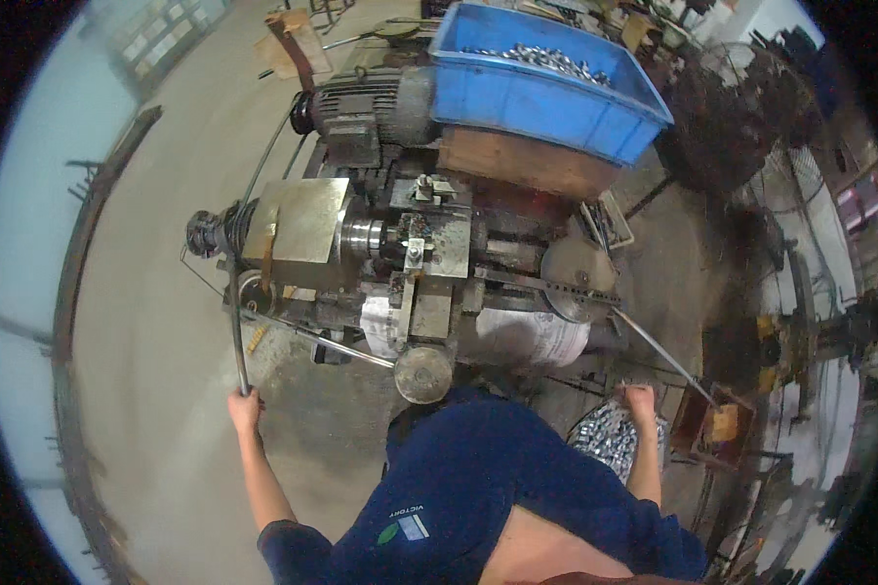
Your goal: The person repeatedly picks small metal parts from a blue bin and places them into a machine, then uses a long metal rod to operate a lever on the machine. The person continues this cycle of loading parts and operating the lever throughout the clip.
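My left hand (246,409) is closed around the lower end of a long metal lever (237,336), which rises to the left side of a small lathe (298,222). On the right, my right hand (639,402) is closed above a heap of small shiny metal parts (610,439); whatever its fingers hold is hidden. The lathe's bright spindle nose (365,237) faces a tool post (415,252) in the middle. A round metal handwheel (424,375) sits at the front, close to my body.
A blue plastic crate (546,102) with many small metal parts stands behind the lathe, beside an electric motor (371,102). To the right are a large disc (578,273) and a slanting metal rod (663,353) reaching towards a brown box (698,424). A white sack (532,336) lies below.
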Demonstrator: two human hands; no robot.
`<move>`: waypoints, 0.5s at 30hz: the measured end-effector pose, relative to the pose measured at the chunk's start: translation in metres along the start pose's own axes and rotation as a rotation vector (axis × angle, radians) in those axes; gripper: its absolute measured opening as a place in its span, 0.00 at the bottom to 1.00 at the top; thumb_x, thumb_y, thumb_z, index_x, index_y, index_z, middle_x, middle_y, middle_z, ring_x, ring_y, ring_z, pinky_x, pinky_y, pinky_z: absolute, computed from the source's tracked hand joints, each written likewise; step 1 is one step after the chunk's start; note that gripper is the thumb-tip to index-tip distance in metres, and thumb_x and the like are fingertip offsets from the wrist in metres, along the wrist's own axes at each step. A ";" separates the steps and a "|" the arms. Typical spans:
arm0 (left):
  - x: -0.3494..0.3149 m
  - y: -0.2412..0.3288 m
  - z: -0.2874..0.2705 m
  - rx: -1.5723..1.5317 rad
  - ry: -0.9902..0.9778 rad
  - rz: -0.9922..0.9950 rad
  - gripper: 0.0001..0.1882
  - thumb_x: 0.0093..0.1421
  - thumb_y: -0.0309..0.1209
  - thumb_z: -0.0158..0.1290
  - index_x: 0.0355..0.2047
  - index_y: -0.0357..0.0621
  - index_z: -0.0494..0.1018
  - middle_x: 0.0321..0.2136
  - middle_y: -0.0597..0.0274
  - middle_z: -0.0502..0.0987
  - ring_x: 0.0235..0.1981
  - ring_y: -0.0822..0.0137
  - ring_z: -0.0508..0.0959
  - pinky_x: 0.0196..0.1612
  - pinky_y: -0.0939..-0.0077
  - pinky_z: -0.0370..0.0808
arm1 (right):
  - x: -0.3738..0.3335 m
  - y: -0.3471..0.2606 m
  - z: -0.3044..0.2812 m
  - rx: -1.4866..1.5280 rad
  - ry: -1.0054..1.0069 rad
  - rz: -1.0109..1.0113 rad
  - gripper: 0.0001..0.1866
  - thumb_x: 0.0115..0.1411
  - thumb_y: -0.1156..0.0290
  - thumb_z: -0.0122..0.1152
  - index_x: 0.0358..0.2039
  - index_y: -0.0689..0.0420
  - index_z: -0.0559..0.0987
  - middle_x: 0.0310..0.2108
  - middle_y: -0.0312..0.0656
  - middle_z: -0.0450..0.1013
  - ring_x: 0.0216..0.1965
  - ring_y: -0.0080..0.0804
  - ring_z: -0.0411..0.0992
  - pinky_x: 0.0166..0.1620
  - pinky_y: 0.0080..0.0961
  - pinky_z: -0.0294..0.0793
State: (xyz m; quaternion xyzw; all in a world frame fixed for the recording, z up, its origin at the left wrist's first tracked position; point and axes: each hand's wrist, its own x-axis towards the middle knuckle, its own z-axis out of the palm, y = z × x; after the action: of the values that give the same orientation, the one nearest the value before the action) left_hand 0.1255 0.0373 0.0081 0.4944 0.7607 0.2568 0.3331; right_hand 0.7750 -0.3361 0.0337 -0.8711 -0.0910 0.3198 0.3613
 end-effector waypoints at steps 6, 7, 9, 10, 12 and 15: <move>0.002 0.004 -0.001 0.032 -0.011 0.041 0.10 0.46 0.29 0.51 0.25 0.32 0.70 0.12 0.57 0.71 0.13 0.67 0.73 0.20 0.75 0.69 | 0.013 -0.165 0.099 -0.018 -0.380 -0.899 0.12 0.35 0.78 0.53 0.25 0.61 0.79 0.26 0.43 0.72 0.30 0.29 0.69 0.31 0.22 0.67; -0.007 0.020 -0.004 0.074 0.002 0.026 0.11 0.45 0.30 0.51 0.25 0.33 0.71 0.12 0.57 0.72 0.14 0.67 0.73 0.20 0.75 0.70 | 0.006 -0.204 0.121 -0.094 -0.423 -1.029 0.13 0.34 0.76 0.55 0.26 0.59 0.79 0.30 0.44 0.71 0.31 0.32 0.69 0.34 0.23 0.67; -0.007 0.016 -0.004 0.047 0.030 0.025 0.10 0.45 0.30 0.51 0.22 0.33 0.70 0.12 0.57 0.71 0.13 0.67 0.73 0.19 0.74 0.69 | -0.017 -0.272 0.170 -0.137 -0.481 -1.230 0.14 0.34 0.73 0.56 0.27 0.58 0.79 0.33 0.47 0.69 0.36 0.38 0.69 0.40 0.26 0.67; -0.008 0.016 -0.006 0.037 0.047 0.025 0.09 0.45 0.30 0.50 0.21 0.33 0.70 0.12 0.56 0.71 0.13 0.68 0.73 0.19 0.74 0.69 | -0.024 -0.299 0.193 -0.181 -0.481 -1.394 0.14 0.35 0.72 0.56 0.27 0.57 0.79 0.35 0.48 0.68 0.37 0.40 0.68 0.41 0.27 0.67; 0.006 -0.013 -0.005 0.289 0.122 0.074 0.13 0.45 0.34 0.51 0.21 0.34 0.72 0.12 0.56 0.72 0.14 0.66 0.74 0.21 0.70 0.70 | -0.040 -0.340 0.239 -0.330 -0.418 -1.522 0.14 0.34 0.70 0.57 0.25 0.60 0.78 0.37 0.48 0.67 0.38 0.43 0.67 0.43 0.30 0.67; -0.013 0.001 -0.005 0.447 -0.021 -0.088 0.28 0.46 0.44 0.52 0.44 0.41 0.67 0.36 0.47 0.73 0.40 0.52 0.72 0.43 0.61 0.68 | -0.026 -0.358 0.297 -0.882 -0.345 -1.551 0.13 0.32 0.71 0.57 0.22 0.64 0.77 0.37 0.52 0.67 0.40 0.45 0.67 0.42 0.29 0.69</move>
State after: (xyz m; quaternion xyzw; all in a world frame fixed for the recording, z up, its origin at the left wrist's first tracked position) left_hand 0.1263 0.0259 0.0154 0.5250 0.8160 0.0618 0.2339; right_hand 0.5961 0.0821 0.1344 -0.5649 -0.8188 0.0489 0.0902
